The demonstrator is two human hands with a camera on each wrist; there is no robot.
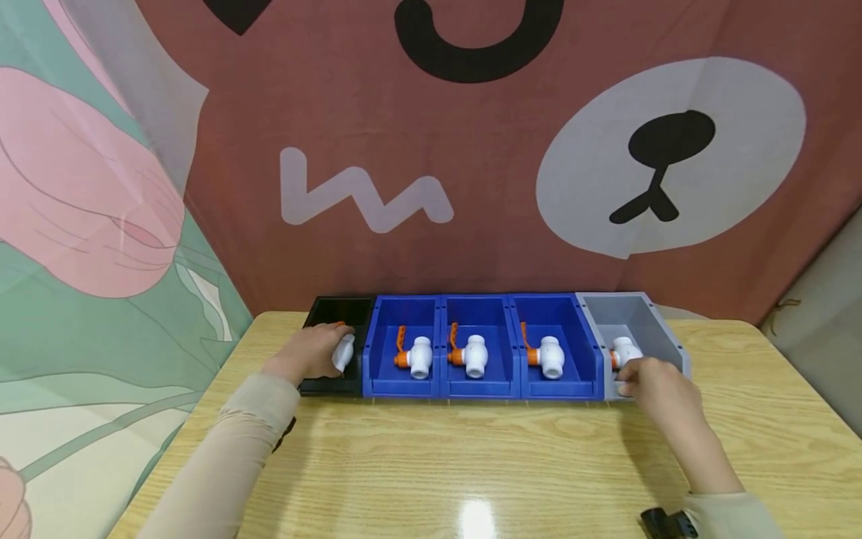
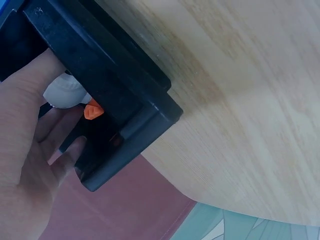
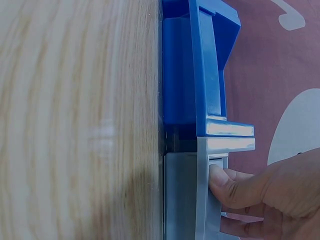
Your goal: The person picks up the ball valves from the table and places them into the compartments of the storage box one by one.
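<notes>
My left hand (image 1: 311, 353) reaches into the black bin (image 1: 331, 388) at the left end of the row. Between its thumb and fingers it grips a white ball valve (image 1: 344, 353) with an orange handle; the left wrist view shows the valve's white body (image 2: 65, 92) and an orange part (image 2: 93, 109). At the other end my right hand (image 1: 663, 389) is over the front of the grey bin (image 1: 663, 329). Its thumb (image 3: 220, 181) overlaps the bin's front lip, fingers loosely bent inside. Just beyond the fingertips lies another white ball valve (image 1: 625, 349), partly hidden by the hand.
Three blue bins stand side by side between the black and grey ones. Each holds a white ball valve with an orange handle: left (image 1: 420, 357), middle (image 1: 475, 356), right (image 1: 551, 358). The wooden table (image 1: 458, 449) extends in front; a printed cloth (image 1: 471, 247) hangs behind.
</notes>
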